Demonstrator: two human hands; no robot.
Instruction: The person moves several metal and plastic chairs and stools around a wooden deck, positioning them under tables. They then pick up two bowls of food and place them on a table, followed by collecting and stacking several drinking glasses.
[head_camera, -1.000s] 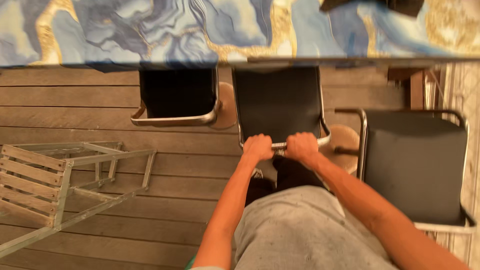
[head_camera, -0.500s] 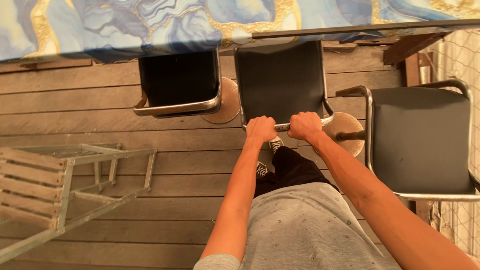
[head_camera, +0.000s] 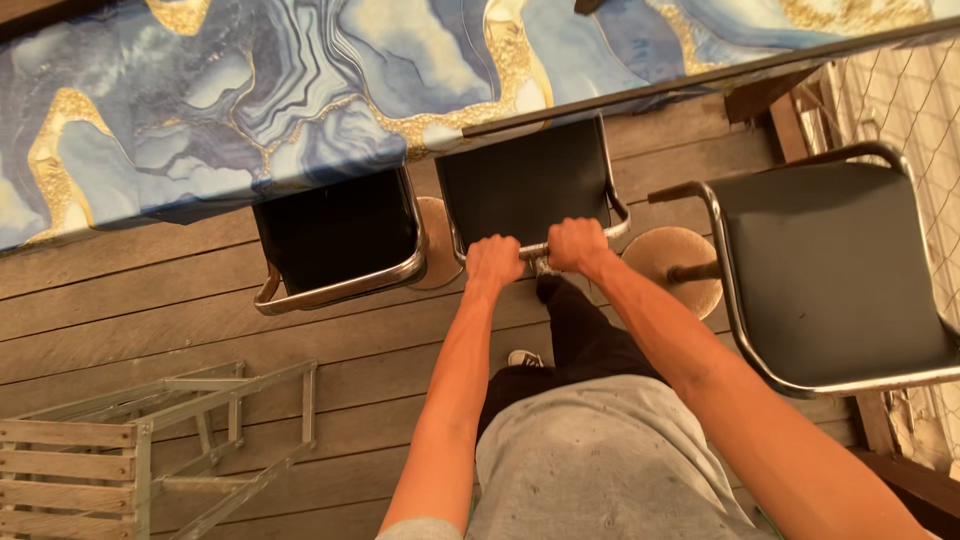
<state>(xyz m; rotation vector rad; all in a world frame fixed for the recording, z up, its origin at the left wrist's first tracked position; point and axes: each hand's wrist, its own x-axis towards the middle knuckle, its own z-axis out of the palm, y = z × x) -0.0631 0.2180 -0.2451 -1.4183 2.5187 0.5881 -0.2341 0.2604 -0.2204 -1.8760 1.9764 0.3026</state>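
Note:
A black bar stool (head_camera: 528, 182) with a chrome backrest rail stands in front of me, its seat partly under the blue and gold marbled counter (head_camera: 250, 90). My left hand (head_camera: 494, 262) and my right hand (head_camera: 577, 243) are side by side, both closed around that chrome rail at the stool's near edge. My arms reach forward from my grey shirt, and my dark trouser leg and a shoe (head_camera: 524, 357) show below the hands.
A second black stool (head_camera: 335, 235) stands to the left, a third (head_camera: 835, 265) to the right, with round metal bases on the wooden plank deck. A pale wooden slatted rack (head_camera: 110, 450) lies at the lower left. A mesh railing (head_camera: 900, 90) runs along the right edge.
The middle stool has moved forward, further under the counter, with both hands still on its rail. My view has tilted so the counter fills more of the top.

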